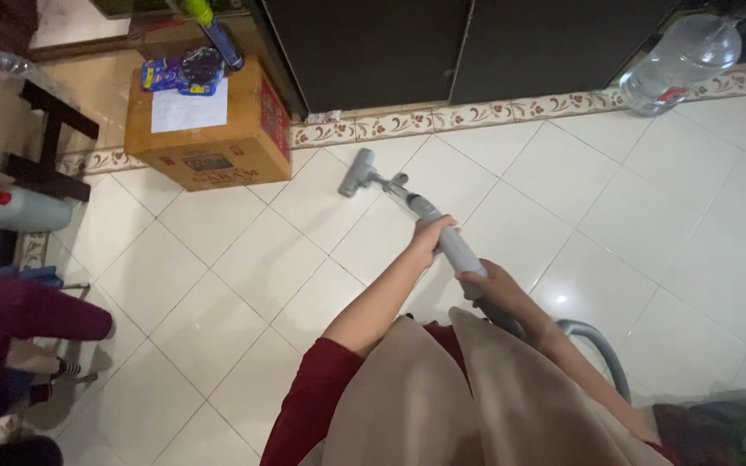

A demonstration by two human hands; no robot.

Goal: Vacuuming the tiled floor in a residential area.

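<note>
Both hands' grip [455, 255] around vacuum wand [416, 205]

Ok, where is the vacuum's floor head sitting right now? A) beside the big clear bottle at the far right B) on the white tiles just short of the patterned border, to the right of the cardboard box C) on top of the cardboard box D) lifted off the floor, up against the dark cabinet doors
B: the floor head rests on the tiled floor near the patterned border, right of the cardboard box, with both the left hand and the right hand gripping the wand.
</note>
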